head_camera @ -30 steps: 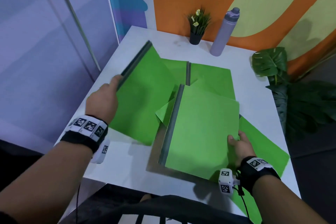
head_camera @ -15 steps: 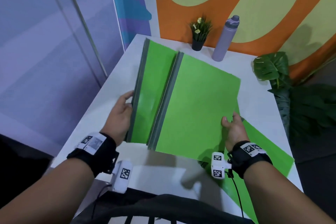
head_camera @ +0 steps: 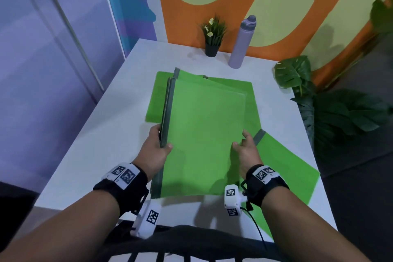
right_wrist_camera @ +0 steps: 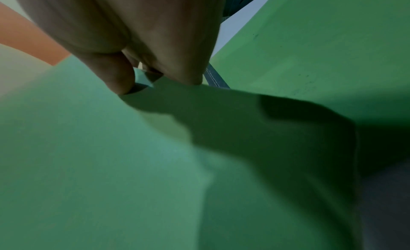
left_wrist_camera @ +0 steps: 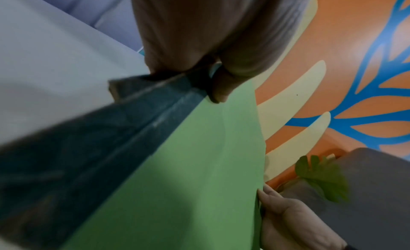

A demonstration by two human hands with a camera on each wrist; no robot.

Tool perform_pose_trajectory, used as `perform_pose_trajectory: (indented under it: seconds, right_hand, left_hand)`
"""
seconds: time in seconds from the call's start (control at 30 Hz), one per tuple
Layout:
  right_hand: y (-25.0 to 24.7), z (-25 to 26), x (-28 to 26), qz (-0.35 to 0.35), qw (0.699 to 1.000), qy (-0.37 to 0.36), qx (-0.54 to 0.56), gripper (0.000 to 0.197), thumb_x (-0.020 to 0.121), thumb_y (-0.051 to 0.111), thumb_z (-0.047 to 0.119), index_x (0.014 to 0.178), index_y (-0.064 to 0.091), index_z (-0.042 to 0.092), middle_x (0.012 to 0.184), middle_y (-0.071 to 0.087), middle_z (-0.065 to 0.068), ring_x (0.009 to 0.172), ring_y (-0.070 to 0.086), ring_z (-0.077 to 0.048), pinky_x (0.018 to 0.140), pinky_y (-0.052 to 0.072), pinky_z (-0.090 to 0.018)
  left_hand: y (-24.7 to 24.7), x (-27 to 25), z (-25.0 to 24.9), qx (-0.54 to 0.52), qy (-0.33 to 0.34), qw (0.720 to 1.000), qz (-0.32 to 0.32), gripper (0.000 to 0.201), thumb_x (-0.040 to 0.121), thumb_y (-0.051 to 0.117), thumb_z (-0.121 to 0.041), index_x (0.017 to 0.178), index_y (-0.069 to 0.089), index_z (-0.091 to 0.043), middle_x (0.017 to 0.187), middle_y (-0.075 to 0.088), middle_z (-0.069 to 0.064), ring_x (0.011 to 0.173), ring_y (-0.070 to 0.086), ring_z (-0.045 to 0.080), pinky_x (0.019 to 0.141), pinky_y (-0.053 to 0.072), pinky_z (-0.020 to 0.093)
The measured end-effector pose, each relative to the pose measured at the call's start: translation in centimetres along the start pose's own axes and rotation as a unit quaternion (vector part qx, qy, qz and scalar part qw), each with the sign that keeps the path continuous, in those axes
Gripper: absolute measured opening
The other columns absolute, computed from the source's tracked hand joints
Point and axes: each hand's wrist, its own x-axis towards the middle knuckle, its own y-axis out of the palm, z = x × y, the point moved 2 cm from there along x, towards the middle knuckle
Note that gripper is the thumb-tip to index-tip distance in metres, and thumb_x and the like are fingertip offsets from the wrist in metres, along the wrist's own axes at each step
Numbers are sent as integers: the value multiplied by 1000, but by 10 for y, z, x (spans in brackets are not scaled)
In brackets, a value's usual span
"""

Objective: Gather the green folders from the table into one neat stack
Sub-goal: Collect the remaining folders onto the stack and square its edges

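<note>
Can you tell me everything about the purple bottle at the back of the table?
The purple bottle is tall, slim and pale lilac, with a darker grey-purple cap whose lid is shut. It looks like matte plastic or coated metal. It stands upright on the white table near the far edge, by the painted wall, right of the small potted plant, not touching it.

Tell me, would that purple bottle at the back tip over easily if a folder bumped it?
Probably fairly easily. The purple bottle is tall and narrow and stands upright on a small base, so a knock near its cap would likely topple it. It would then probably roll, being round. Whether it is full or empty cannot be seen; if full, it would stand steadier.
</note>
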Motion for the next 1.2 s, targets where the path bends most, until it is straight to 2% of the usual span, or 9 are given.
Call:
perform_pose_trajectory:
  seconds: [0.2,0.3,0.37,0.53,0.67,0.73,0.87,1.03,1.2]
  right_hand:
    - [-22,-19,20,14,947,-39,-320,47,96,50,29,141,44,17,143,47,-15,129,46,-30,111,35,-42]
    - [-35,-49,20,-6,853,50,-520,72,85,58,53,146,30,26,147,35,-21,132,37,-41,107,33,-49]
    - [-33,-67,12,18,839,91,-536,89,80,60,60,150,16,28,155,17,-21,138,24,-47,108,30,-56]
    - [-27,-77,12,120,793,4,-597,84,84,59,29,150,8,40,161,-14,-7,146,-5,-42,110,17,-69]
    - [-42,-63,30,144,735,-61,-660,94,78,52,-1,149,9,42,162,-13,-1,148,-8,-36,111,5,-68]
    - [-46,-54,36,62,763,-55,-642,87,80,49,-3,148,14,39,163,0,-5,148,1,-36,113,9,-65]
    - [-45,-43,31,-56,833,32,-550,61,88,58,32,142,31,23,144,35,-12,132,34,-34,105,34,-52]
    - [-66,-54,25,-141,867,188,-440,72,80,64,36,140,26,20,134,32,-19,124,36,-42,98,38,-54]
    - [-63,-66,20,-114,877,204,-419,85,76,66,52,143,20,28,130,25,-17,114,48,-50,93,46,-55]
  left_hand:
    - [-13,11,9,-63,-6,994,-90,46,89,57,-2,128,42,-22,105,62,1,88,60,14,81,50,35]
    - [-30,18,23,-76,-36,987,-136,49,84,61,-6,122,44,-32,110,65,8,99,64,34,89,53,54]
    - [-38,19,28,-87,-51,982,-158,48,84,62,-6,123,44,-29,108,64,11,101,62,40,89,52,58]
    - [-49,20,32,-113,-63,974,-187,50,91,57,1,135,40,-15,107,59,14,84,57,27,81,53,42]
    - [-49,20,35,-105,-67,975,-186,51,91,56,1,137,39,-14,108,57,12,85,54,23,81,47,35]
    - [-49,20,39,-102,-78,975,-182,51,91,57,0,136,40,-16,112,59,14,94,58,29,90,49,43]
    - [-45,16,43,-109,-100,975,-169,50,91,57,0,135,40,-17,117,62,15,103,60,34,96,49,51]
    - [-34,14,47,-94,-109,977,-157,51,92,56,-1,138,39,-16,113,59,13,99,56,31,98,47,50]
    - [-23,14,50,-100,-121,977,-144,49,92,55,0,136,39,-17,115,61,14,104,60,36,96,48,54]
